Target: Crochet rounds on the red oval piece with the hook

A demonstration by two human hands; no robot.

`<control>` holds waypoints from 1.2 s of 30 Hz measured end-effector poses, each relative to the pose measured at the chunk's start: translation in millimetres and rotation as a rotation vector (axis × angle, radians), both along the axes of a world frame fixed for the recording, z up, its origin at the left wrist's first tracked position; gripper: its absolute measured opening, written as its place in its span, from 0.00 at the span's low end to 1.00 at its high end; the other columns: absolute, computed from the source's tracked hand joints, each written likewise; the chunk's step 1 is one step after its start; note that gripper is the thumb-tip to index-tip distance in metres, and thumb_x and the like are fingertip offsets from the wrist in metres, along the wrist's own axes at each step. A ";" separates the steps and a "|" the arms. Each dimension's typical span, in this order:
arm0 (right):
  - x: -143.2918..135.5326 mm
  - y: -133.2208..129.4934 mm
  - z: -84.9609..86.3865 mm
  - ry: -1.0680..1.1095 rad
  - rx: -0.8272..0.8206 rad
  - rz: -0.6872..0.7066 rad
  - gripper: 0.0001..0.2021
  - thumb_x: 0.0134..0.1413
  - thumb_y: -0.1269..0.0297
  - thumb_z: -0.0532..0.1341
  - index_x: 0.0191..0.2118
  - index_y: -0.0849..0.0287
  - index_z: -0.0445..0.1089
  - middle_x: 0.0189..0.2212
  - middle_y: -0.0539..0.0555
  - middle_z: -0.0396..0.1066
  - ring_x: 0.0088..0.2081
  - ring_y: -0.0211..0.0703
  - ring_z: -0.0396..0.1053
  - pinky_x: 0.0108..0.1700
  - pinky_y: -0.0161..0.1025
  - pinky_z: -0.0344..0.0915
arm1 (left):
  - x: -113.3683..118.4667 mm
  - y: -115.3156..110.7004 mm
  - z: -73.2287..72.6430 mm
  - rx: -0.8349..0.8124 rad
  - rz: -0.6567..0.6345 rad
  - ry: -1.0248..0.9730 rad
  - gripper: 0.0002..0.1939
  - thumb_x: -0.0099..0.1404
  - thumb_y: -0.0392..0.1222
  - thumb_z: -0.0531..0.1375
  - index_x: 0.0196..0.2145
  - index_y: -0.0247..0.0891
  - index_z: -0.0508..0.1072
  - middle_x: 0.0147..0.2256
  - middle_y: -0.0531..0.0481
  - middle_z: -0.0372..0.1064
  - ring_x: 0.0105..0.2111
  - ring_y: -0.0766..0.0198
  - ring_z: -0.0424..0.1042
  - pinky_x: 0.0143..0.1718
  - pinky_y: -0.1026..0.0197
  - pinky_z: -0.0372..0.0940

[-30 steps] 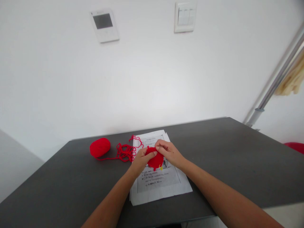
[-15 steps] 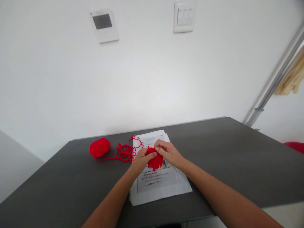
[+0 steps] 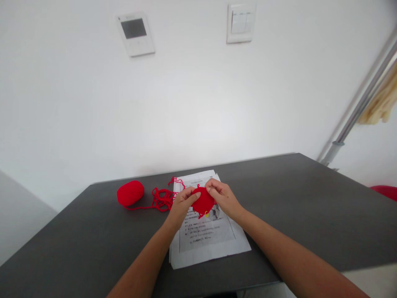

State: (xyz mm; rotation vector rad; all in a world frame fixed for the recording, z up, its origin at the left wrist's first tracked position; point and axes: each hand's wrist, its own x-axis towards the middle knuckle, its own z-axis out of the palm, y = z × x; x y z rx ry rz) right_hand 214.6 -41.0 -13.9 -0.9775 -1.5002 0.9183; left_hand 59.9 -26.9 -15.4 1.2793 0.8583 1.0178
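A small red crochet piece [image 3: 203,202] is held up between my two hands above the printed sheets. My left hand [image 3: 182,202] pinches its upper left edge, thumb on the face towards me. At the upper right edge, my right hand [image 3: 221,198] grips it between thumb and fingers. A yellow stitch marker [image 3: 206,214] hangs at the lower edge, beside a short red yarn end. The fingers behind the piece are hidden. Loose red yarn [image 3: 163,199] lies tangled to the left of my left hand, running to a red yarn ball [image 3: 130,193].
Printed paper sheets [image 3: 211,252] lie stacked on the dark grey table [image 3: 297,207] under my hands. The table's back edge meets a white wall with an intercom panel [image 3: 136,35] and a light switch [image 3: 241,22]. A metal pole [image 3: 366,95] stands at the right.
My hands have moved apart slightly, stretching the red crochet piece wider and raising it a little. The stitch marker has shifted left and up. The yarn ball has not moved.
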 end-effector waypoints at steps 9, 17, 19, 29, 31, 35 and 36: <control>0.4 1.5 -0.7 -0.002 -0.024 0.069 0.07 0.51 0.66 0.52 0.26 0.59 0.63 0.19 0.46 0.58 0.21 0.34 0.54 0.24 0.32 0.51 | -2.2 0.5 -1.8 0.039 -0.006 -0.037 0.11 0.51 0.46 0.65 0.24 0.35 0.70 0.19 0.56 0.64 0.20 0.70 0.60 0.24 0.67 0.54; 0.2 0.0 0.4 -0.004 -0.026 0.072 0.07 0.51 0.66 0.53 0.25 0.59 0.63 0.19 0.45 0.58 0.21 0.34 0.54 0.24 0.32 0.51 | -2.4 0.4 -2.5 0.070 0.024 0.005 0.12 0.53 0.46 0.63 0.22 0.36 0.67 0.19 0.57 0.62 0.19 0.70 0.58 0.23 0.66 0.52; 0.2 -0.3 1.0 -0.009 -0.027 0.067 0.07 0.51 0.66 0.53 0.25 0.59 0.63 0.19 0.45 0.58 0.21 0.34 0.54 0.24 0.32 0.51 | -1.7 -0.2 -1.7 0.078 0.029 0.018 0.12 0.53 0.46 0.63 0.22 0.36 0.66 0.18 0.57 0.62 0.19 0.70 0.58 0.23 0.66 0.52; 0.2 1.0 0.3 0.006 -0.026 0.076 0.07 0.49 0.66 0.52 0.25 0.59 0.63 0.18 0.45 0.57 0.20 0.33 0.53 0.24 0.31 0.50 | -1.3 -1.0 -1.5 0.118 0.023 0.052 0.12 0.53 0.46 0.62 0.22 0.36 0.66 0.19 0.57 0.62 0.21 0.69 0.58 0.24 0.66 0.53; 0.1 0.6 0.7 -0.001 -0.022 0.069 0.07 0.49 0.66 0.53 0.25 0.59 0.63 0.18 0.45 0.57 0.21 0.33 0.53 0.24 0.31 0.51 | -1.3 -0.8 -1.7 0.113 0.024 0.049 0.12 0.53 0.46 0.61 0.22 0.36 0.66 0.19 0.57 0.62 0.21 0.69 0.59 0.24 0.66 0.53; -0.1 0.1 1.9 -0.010 -0.017 0.067 0.07 0.50 0.65 0.53 0.25 0.59 0.63 0.19 0.46 0.58 0.21 0.33 0.54 0.24 0.32 0.51 | -1.4 -0.4 -2.1 0.131 0.033 0.063 0.12 0.54 0.46 0.61 0.22 0.36 0.66 0.19 0.57 0.61 0.20 0.70 0.58 0.24 0.66 0.52; -0.2 0.0 2.2 -0.009 -0.019 0.068 0.07 0.50 0.64 0.53 0.25 0.59 0.63 0.18 0.46 0.58 0.21 0.33 0.54 0.24 0.32 0.51 | -1.5 -0.4 -2.2 0.134 0.036 0.068 0.12 0.54 0.46 0.61 0.22 0.36 0.66 0.19 0.57 0.61 0.21 0.70 0.57 0.24 0.66 0.52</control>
